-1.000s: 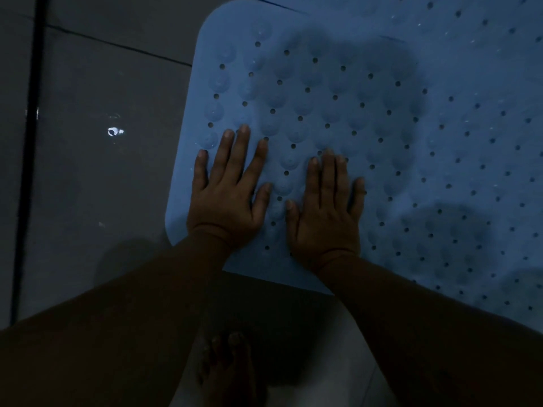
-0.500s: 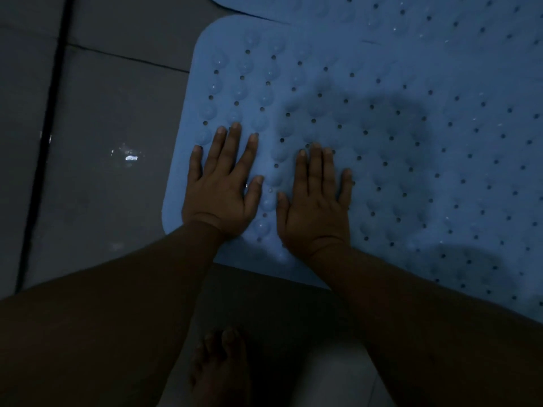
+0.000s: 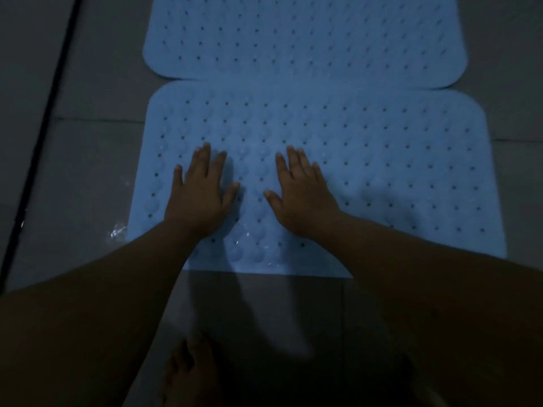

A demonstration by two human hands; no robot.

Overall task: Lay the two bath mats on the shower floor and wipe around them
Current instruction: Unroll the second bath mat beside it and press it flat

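Blue rubber covers most of the floor ahead: two pale blue rectangular bath mats with rounded corners, dotted with small round drain holes and raised bumps, lie flat on the grey tiled shower floor (image 3: 97,160). The near bath mat (image 3: 367,160) sits just in front of the person, and the far bath mat (image 3: 302,36) lies beyond it, their long edges touching or slightly overlapping along the middle.

Both hands rest palm down on the near mat's left half. The left hand (image 3: 199,192) lies near the mat's left edge, its grip wide, fingers straight and slightly spread, holding nothing. The right hand (image 3: 302,195) lies beside it, apart from it, also flat with fingers extended and thumb pointing inward, holding nothing.

Small glints of water (image 3: 117,230) shine on the tile just beside the near mat's lower left corner. A dark grout line (image 3: 44,136) runs along the left side of the floor. A bare foot (image 3: 191,374) stands on the tile below the near mat, between the forearms.
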